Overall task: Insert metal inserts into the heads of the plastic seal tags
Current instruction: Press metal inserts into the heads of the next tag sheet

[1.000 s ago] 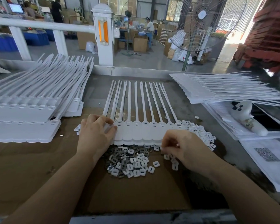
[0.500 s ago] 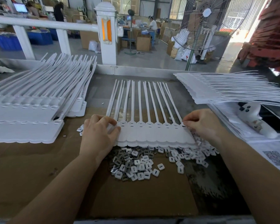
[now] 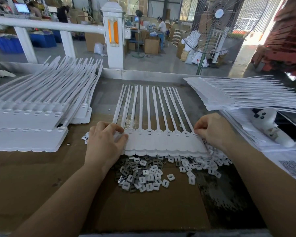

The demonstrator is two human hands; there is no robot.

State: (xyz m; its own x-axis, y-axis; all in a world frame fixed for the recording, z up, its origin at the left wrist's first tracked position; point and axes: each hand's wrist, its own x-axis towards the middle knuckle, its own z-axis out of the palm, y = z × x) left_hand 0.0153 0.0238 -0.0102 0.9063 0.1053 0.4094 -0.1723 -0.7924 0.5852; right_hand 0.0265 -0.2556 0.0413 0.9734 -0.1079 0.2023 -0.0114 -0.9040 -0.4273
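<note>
Since a second ago my right hand (image 3: pixel 212 130) has left the inserts (image 3: pixel 143 175) and gone up to the far right head of the tag strip (image 3: pixel 164 142); across the last half-second it has barely shifted. My left hand (image 3: pixel 104 141) has stayed put on the strip's left end.

Right hand: fingers curled, thumb and forefinger pinched together at the end head, and I judge an insert is between them (too small to see, so I won't swear to it). Left hand: fingers lie fairly straight over the leftmost heads, pressing the strip down on the cardboard (image 3: pixel 41 177) that covers the table (image 3: pixel 191 103).

That strip sits mid-table, heads toward me in one joined row, tails fanned away. Inserts lie heaped just under its near edge, grey metal ones mixed with white plastic pieces, some touching it. More tags are piled at left (image 3: pixel 32 117) and right (image 3: pixel 246 94).

How it should handle, as I read it: a tag strip is light and bendy, its tails floppy, so it will skate on cardboard unless pinned by the flat head row, never the tails. Inserts look tiny, stiff and slick; best pinched by their edges, one at a time, and pushed square into the slot. A tilted one would probably jam or spring off into the heap.
</note>
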